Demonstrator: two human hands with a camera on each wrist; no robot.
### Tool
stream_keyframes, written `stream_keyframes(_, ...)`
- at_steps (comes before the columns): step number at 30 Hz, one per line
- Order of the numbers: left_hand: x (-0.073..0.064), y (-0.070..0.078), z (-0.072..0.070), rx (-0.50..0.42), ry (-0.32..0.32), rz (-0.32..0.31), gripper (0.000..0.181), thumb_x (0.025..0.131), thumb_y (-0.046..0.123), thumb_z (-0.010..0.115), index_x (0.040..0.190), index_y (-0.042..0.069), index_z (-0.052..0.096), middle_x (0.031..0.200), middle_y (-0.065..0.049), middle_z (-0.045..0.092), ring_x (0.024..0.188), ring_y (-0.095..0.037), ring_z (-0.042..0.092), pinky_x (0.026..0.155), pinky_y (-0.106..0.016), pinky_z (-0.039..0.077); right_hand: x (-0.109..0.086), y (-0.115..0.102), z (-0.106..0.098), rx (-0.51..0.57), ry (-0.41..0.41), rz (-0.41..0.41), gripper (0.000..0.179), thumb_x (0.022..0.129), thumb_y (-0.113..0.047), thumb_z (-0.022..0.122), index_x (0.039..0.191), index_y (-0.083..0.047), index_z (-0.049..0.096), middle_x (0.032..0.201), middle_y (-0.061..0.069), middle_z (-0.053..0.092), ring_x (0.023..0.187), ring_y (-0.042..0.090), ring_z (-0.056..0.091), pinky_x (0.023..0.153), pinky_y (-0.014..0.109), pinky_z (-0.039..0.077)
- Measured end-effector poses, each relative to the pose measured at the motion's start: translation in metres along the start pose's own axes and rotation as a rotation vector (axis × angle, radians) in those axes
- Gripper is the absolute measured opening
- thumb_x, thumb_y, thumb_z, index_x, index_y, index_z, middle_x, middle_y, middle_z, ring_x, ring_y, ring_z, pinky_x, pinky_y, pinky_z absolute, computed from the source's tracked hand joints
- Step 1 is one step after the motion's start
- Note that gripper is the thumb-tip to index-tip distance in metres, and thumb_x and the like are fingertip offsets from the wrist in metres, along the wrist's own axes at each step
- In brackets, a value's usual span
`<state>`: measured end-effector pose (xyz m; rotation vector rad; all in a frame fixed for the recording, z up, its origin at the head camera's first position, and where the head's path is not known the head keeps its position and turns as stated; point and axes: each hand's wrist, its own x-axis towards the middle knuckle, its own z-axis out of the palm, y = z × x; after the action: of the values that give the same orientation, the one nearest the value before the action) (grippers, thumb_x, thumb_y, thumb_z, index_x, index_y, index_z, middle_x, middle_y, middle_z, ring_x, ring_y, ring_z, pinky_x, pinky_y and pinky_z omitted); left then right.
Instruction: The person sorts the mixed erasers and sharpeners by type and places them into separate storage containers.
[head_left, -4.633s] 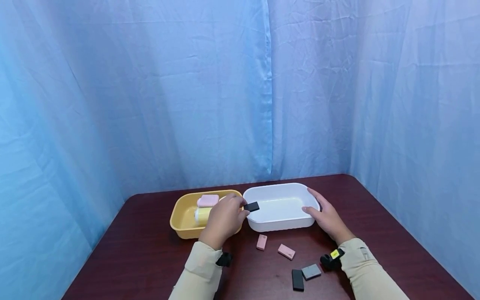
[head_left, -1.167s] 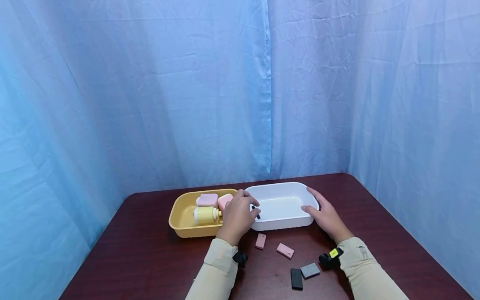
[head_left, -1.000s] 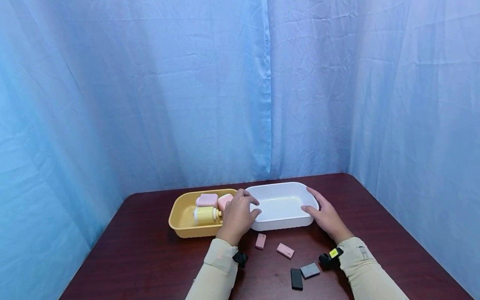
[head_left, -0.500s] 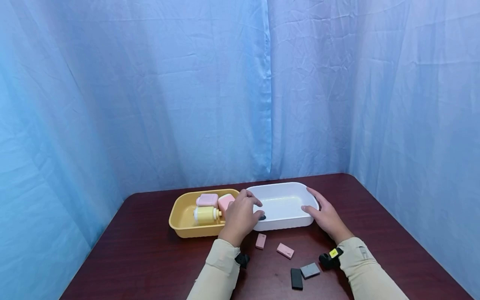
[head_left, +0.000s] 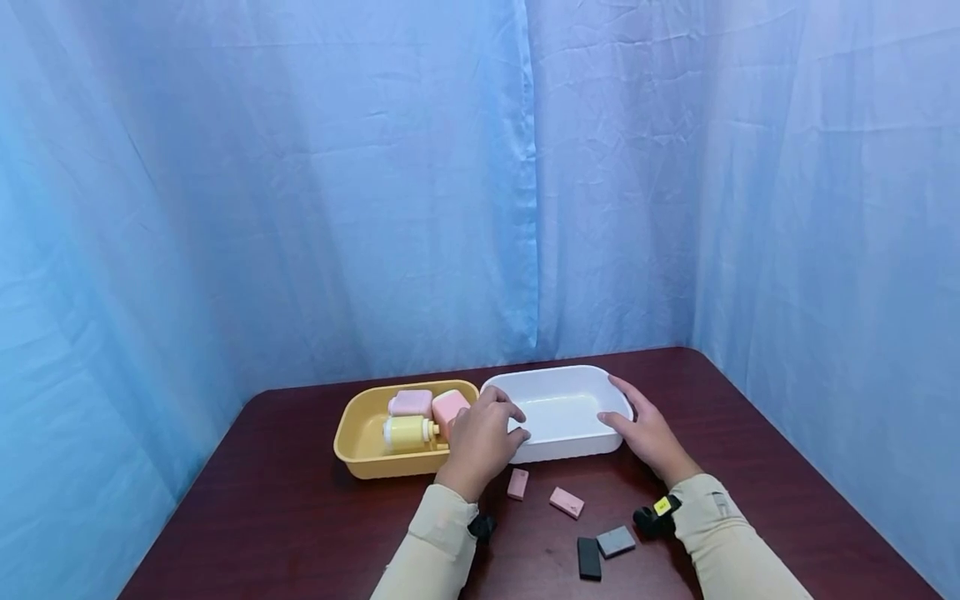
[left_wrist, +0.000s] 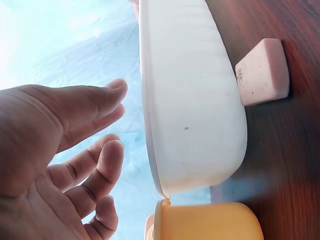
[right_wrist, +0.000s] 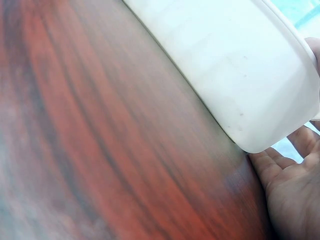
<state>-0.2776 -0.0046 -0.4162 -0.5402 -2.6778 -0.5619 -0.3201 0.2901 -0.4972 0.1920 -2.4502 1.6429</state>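
Note:
My left hand hovers at the left end of a white plastic basin, thumb and fingers parted. In the left wrist view nothing lies between the fingertips, which are beside the basin's rim. My right hand grips the basin's right end, thumb over the rim and fingers along the outside; the right wrist view shows fingers at its lower corner. Before the basin lie two small pink blocks, a grey block and a black block. The basin's left inside corner is hidden behind my left hand.
A yellow basin stands left of the white one, their rims meeting. It holds a yellow bottle with a pump top, a lilac container and a pink container. Blue curtains hang behind the dark red table.
My left hand, which pinched a black block earlier, has moved right to the white basin and let it go; a dark piece showed inside the basin half a second ago. My right hand keeps its grip.

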Motion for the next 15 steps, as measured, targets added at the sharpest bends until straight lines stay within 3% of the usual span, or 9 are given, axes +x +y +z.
stream_keyframes(15, -0.011, -0.002, -0.003, 0.045, -0.024, 0.088, 0.025, 0.083, 0.038, 0.088, 0.100, 0.020, 0.084, 0.104, 0.003, 0.065, 0.090, -0.014, 0.062, 0.078, -0.035, 0.053, 0.004, 0.005, 0.000, -0.024, 0.003, 0.014, 0.079, 0.099, -0.032, 0.070, 0.165, -0.020, 0.028, 0.170, 0.013, 0.026, 0.153, 0.036, 0.029, 0.120, 0.060, 0.030)
